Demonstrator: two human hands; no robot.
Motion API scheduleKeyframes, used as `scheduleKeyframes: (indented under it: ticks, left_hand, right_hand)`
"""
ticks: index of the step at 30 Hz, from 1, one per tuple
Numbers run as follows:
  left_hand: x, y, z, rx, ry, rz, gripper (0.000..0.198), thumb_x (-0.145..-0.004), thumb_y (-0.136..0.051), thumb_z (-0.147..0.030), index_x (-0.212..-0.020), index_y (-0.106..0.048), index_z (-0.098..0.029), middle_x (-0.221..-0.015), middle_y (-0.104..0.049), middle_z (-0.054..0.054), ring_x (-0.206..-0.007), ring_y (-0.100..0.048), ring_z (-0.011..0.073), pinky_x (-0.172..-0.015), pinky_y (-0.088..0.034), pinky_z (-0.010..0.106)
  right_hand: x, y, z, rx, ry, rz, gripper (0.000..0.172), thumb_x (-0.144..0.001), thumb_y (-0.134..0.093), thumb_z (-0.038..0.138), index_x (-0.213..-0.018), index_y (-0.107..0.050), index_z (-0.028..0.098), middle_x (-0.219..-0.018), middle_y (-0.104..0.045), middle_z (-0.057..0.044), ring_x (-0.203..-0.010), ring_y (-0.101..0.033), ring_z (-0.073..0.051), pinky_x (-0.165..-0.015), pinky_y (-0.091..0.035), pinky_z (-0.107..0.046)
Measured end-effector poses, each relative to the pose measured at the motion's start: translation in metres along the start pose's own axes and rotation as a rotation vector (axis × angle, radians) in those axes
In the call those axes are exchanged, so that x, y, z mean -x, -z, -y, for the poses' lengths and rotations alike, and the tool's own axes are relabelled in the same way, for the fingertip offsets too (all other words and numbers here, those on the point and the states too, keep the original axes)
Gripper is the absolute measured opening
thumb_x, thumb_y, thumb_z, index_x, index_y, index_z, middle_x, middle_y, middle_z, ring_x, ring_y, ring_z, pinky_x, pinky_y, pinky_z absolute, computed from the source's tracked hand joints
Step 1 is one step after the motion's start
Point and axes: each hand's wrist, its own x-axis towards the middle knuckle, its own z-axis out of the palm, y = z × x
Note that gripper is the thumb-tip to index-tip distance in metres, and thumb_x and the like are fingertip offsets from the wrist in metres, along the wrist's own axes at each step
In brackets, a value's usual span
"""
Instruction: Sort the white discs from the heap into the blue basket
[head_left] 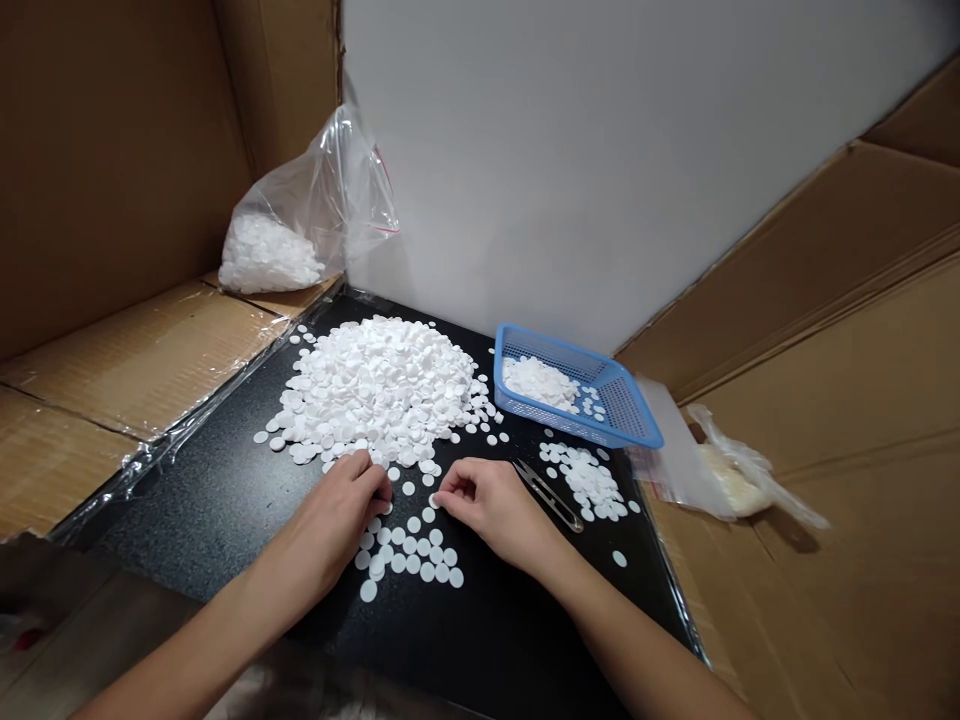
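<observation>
My left hand (351,500) is closed just in front of a large pile of small round white discs (382,385), its fingertips pinched at the edge of one disc on the black table (210,510). Across from it, my right hand (487,505) has thumb and index finger together on another white disc (434,499). Its other fingers are curled in. Between and below the hands, several flat discs (413,563) lie spread out, mostly side by side, with a few overlapping.
Thread snips (551,497) lie right of my right hand, beside a smaller disc group (589,483). Behind stands a blue plastic basket (637,410) holding discs. A clear bag of discs (270,255) sits at back left; another plastic bag (739,480) lies right. Cardboard (847,330) and a pale wall (600,150) surround the table.
</observation>
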Motion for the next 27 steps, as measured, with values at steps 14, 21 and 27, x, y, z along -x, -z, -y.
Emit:
scheduleKeyframes:
  ticks: [14, 21, 27]
  left_hand:
    - [-0.001, 0.008, 0.0, 0.017, 0.042, 0.063, 0.021, -0.096, -0.04, -0.016, -0.093, -0.06, -0.023, -0.093, -0.057, 0.002, -0.081, -0.055, 0.0193, -0.069, -0.041, 0.029]
    - [-0.005, 0.016, -0.007, 0.003, 0.077, 0.16, 0.015, -0.092, -0.045, -0.015, -0.085, -0.057, -0.021, -0.092, -0.055, 0.003, -0.082, -0.054, 0.0204, -0.069, -0.039, 0.03]
    - [-0.009, 0.018, -0.009, 0.079, 0.081, 0.146, 0.012, -0.09, -0.047, -0.016, -0.082, -0.054, -0.021, -0.089, -0.059, 0.002, -0.077, -0.055, 0.0183, -0.068, -0.04, 0.028]
  right_hand:
    - [-0.001, 0.015, -0.014, 0.059, 0.361, 0.212, 0.017, -0.091, -0.063, 0.007, -0.092, -0.073, 0.02, -0.097, -0.06, -0.003, -0.081, -0.06, -0.014, -0.07, -0.046, -0.023]
    - [-0.002, 0.022, -0.014, 0.112, 0.379, 0.286, 0.01, -0.094, -0.059, 0.011, -0.092, -0.063, 0.019, -0.097, -0.057, -0.002, -0.077, -0.056, -0.013, -0.066, -0.044, -0.022]
    - [-0.005, 0.023, -0.021, 0.06, 0.324, 0.3, 0.006, -0.092, -0.063, 0.014, -0.09, -0.063, 0.02, -0.095, -0.058, -0.001, -0.078, -0.055, -0.012, -0.066, -0.042, -0.021]
